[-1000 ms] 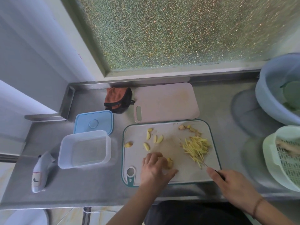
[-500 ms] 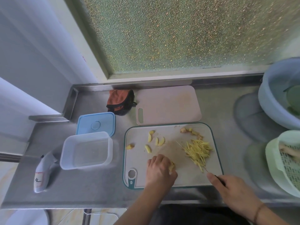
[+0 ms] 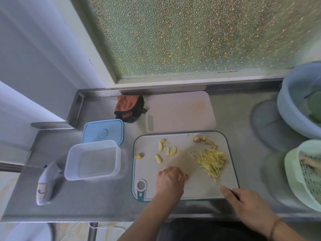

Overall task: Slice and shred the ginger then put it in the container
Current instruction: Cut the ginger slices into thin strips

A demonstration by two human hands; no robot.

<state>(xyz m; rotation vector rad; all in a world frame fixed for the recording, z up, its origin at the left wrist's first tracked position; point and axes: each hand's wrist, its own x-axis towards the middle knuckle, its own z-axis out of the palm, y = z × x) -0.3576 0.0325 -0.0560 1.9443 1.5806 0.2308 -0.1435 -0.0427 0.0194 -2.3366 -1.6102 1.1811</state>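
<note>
Left hand (image 3: 169,182) curling over ginger slices (image 3: 184,176), steadying them for shredding; right hand (image 3: 243,200) gripping knife (image 3: 205,166) beside them.

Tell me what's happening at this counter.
A person is cutting ginger on the white cutting board. The left hand holds a ginger piece; the right hand grips a knife beside the pile of shreds. Slices wait. The clear container holds no ginger.
</note>
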